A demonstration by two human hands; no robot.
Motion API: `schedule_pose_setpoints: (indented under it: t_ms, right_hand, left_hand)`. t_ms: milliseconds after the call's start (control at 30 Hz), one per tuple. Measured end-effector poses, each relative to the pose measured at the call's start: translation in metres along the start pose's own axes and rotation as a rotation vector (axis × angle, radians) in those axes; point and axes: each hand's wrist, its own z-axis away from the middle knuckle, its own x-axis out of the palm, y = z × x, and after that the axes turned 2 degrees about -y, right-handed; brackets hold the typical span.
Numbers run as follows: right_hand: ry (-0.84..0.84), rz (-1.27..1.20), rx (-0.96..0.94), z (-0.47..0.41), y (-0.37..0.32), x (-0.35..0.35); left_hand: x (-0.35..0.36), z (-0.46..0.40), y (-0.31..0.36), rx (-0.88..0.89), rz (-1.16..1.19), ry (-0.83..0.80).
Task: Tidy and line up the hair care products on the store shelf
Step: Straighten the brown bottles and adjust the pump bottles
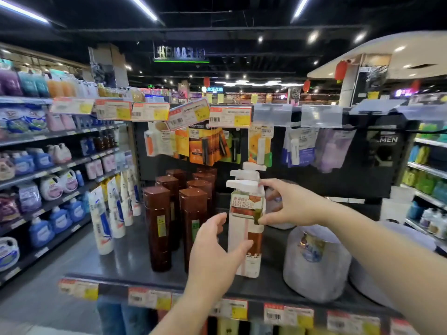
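Both hands are on the front white pump bottle (246, 238), which stands upright near the front edge of the shelf (135, 259), a little right of its middle. Right hand (290, 205) pinches the bottle's upper part, fingers curled around the far side near the pump neck and thumb pressed on the label. Left hand (215, 247) is half open at the bottle's lower left, thumb against its front, fingers spread toward the brown bottles (169, 213); whether those fingers grip firmly I cannot tell. The bottle's long axis is vertical, and it sits between the 2 hands, equally near each. At least 2 more white pumps (251, 169) line up behind it toward the back. Just to its left stand 2 rows of brown bottles; to its right, near the front edge, sits a wrapped grey bundle (314, 262). Open room lies mostly in the narrow gap on either side, so any straightening is likely a small twist or slide.
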Motion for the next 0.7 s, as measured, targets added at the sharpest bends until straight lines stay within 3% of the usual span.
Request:
schedule_pose_setpoints:
  t_ms: [167,300,467,700]
  right_hand:
    - [-0.017,0.062,-0.017,-0.015,0.014,0.01]
    - [0.058,0.045,-0.029,-0.023,0.019,0.02]
    - [0.015,-0.023,-0.092,-0.026,0.017,0.023]
    - [-0.007,-0.089,-0.141,-0.031,0.011,0.032]
  left_hand:
    - [0.055,0.003,-0.012,-0.245,-0.072,0.0]
    - [0.076,0.0,-0.01,-0.255,-0.11,0.135]
    - [0.075,0.004,-0.016,-0.272,-0.169,0.241]
    - [0.065,0.008,-0.02,-0.279,-0.177,0.273]
